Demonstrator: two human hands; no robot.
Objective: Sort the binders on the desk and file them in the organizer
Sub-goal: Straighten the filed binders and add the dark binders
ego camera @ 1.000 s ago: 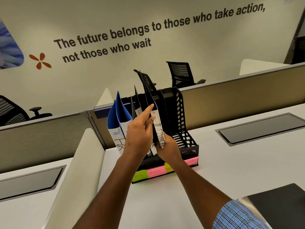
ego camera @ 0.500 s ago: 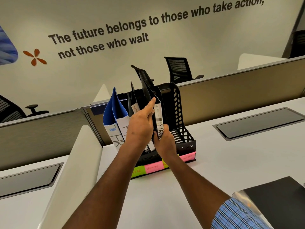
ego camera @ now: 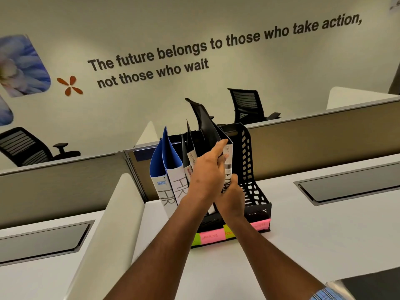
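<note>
A black mesh organizer [ego camera: 256, 191] stands on the white desk against the partition, with pink and green sticky labels [ego camera: 211, 236] along its front base. Two blue binders marked HR [ego camera: 167, 163] lean in its left slot, and a black binder [ego camera: 190, 148] stands just right of them. My right hand [ego camera: 232, 201] grips the lower spine of a black binder with a white spine [ego camera: 228, 163], which stands nearly upright in a slot towards the right. My left hand [ego camera: 206, 169] holds that binder's top edge, fingers stretched along it.
Another black binder [ego camera: 372, 286] lies at the desk's near right corner. Grey cable hatches [ego camera: 346, 187] [ego camera: 43, 239] are set into the desk on both sides. A white divider [ego camera: 112, 224] rises on the left. Office chairs stand beyond the partition.
The white-spined black binder has shifted right and stands more upright in the organizer. Both hands followed it, my left fingers reaching higher on its top edge.
</note>
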